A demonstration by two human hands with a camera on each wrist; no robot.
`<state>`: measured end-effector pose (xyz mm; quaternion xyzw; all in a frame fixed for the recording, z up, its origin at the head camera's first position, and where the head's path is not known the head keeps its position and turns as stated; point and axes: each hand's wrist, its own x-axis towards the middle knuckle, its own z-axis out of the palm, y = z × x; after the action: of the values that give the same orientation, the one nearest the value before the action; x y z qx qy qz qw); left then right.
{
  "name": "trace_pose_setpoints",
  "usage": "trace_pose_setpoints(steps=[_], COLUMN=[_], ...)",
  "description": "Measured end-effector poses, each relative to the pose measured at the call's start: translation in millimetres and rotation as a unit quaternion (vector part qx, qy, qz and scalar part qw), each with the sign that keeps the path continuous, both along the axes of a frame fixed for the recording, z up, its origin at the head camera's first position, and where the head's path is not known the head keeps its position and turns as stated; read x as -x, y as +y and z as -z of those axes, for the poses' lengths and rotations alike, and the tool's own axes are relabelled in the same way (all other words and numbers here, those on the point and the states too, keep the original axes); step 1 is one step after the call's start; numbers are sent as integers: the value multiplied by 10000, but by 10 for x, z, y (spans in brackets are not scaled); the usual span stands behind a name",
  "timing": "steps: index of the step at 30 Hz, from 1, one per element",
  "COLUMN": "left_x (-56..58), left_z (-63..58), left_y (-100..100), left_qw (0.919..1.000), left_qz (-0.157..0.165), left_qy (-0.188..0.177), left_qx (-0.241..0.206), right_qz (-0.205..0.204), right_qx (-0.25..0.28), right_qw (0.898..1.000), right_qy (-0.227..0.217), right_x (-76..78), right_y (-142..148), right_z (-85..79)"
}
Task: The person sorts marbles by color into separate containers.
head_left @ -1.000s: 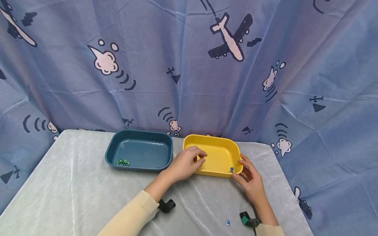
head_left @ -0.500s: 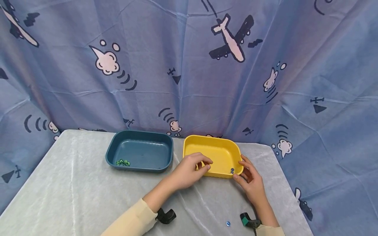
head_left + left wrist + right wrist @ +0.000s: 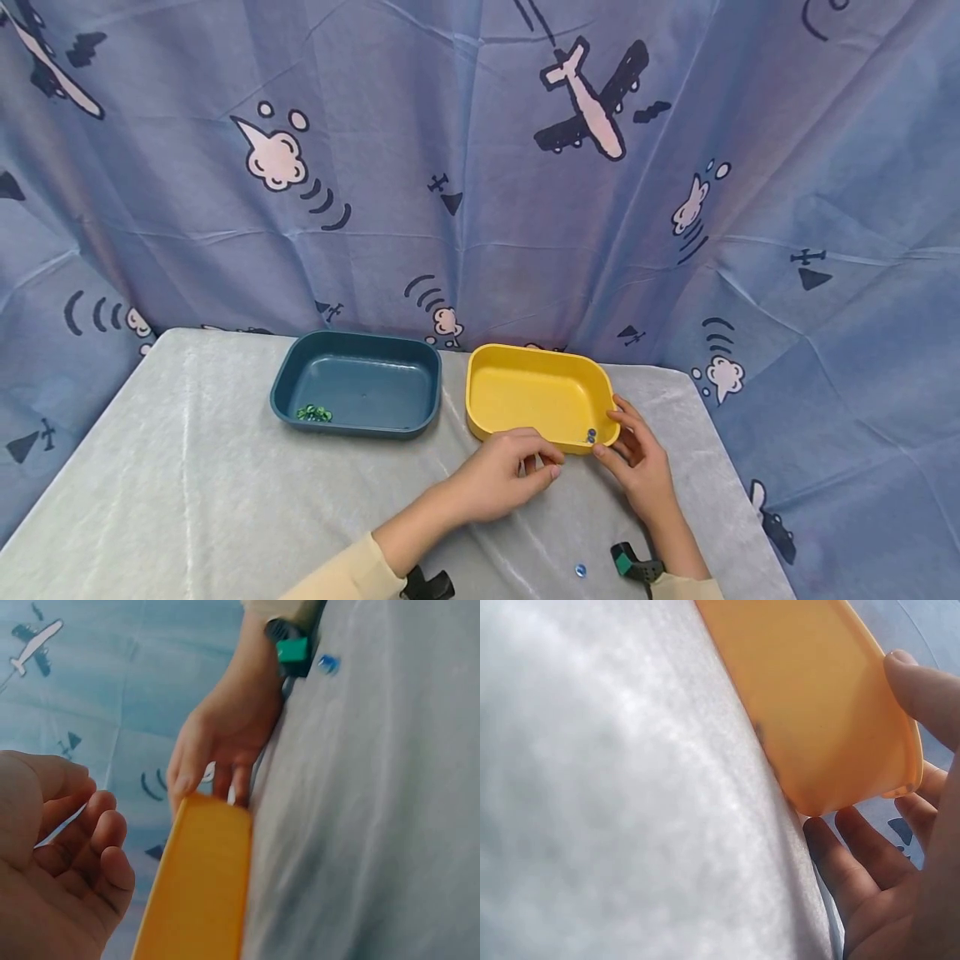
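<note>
My left hand (image 3: pixel 506 477) hovers in front of the yellow tray (image 3: pixel 532 398), fingers loosely curved, with nothing visible in them in the left wrist view. At the tray's right front corner, my right hand (image 3: pixel 645 473) grips it, thumb (image 3: pixel 930 694) at the rim and fingers round the end wall. A few small blue glass beads (image 3: pixel 591 436) lie inside by that corner. One loose blue bead (image 3: pixel 581 571) rests on the cloth nearer me, left of the right wrist. Left of the yellow tray stands a dark teal tray (image 3: pixel 367 393) with several green glass beads (image 3: pixel 313 413) in its front left corner.
A pale grey plush cloth (image 3: pixel 247 500) covers the table. Behind it hangs a blue curtain (image 3: pixel 375 167) with airplane prints. Black camera mounts sit on both wrists, the right one (image 3: pixel 636 565) with a green part.
My left hand has moved from over the yellow tray's left part toward me and to the right, now in front of its near wall. The right hand has stayed on the tray's corner.
</note>
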<state>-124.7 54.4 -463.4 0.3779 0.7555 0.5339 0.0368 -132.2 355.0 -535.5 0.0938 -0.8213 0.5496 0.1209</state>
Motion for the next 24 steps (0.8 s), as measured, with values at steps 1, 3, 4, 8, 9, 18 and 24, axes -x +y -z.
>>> trace_pose_setpoints(steps=[1, 3, 4, 8, 9, 18, 24], left_x=[-21, -66, -88, -172, -191, -346, -435], left_z=[23, 55, 66, 98, 103, 228, 315], left_y=[21, 64, 85, 172, 194, 369, 429], left_qw=[10000, 9997, 9995, 9981, 9977, 9930, 9890], left_qz=[41, 138, 190, 373, 415, 765, 903], left_qy=[43, 102, 113, 171, 163, 289, 324], left_qx=[46, 157, 219, 465, 513, 857, 1126], right_qz=[-3, -7, 4, 23, 18, -7, -52], right_qx=[-5, -44, -40, -47, -61, -47, -2], right_qw=[10000, 10000, 10000, 10000, 10000, 10000, 10000], right_qy=[-2, 5, -12, -39, -22, 17, 51], right_x=[-5, -10, -14, -18, -19, -3, -6], right_y=[0, -2, -3, -3, -2, 16, 26], right_z=[-3, -12, -16, -22, -19, 10, 19])
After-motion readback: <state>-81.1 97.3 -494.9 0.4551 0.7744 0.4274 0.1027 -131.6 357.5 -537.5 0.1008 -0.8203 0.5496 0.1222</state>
